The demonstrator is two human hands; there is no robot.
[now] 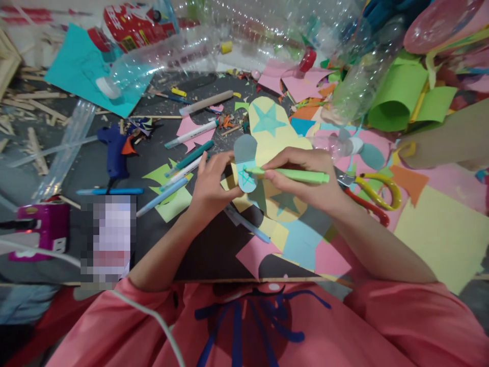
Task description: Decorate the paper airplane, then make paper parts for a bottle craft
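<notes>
My left hand [214, 181] pinches the left edge of a small folded light-blue paper piece [247, 184], which carries a green star outline. Closed around a light-green marker [301, 175], my right hand [301, 171] rests its tip against or just over the star. Behind and beneath lies a yellow paper shape [273, 140] with a blue star [269, 120] on it. A second, darker star shows partly below my right hand. Below the hands a capped blue marker [250, 224] lies on the dark tabletop.
Several markers [187, 160] lie left of my hands, near a blue glue gun [116, 153]. Scissors [376, 191] with yellow and red handles sit at the right among paper scraps. Clear plastic bottles [164, 56] line the back. A phone [112, 234] lies front left.
</notes>
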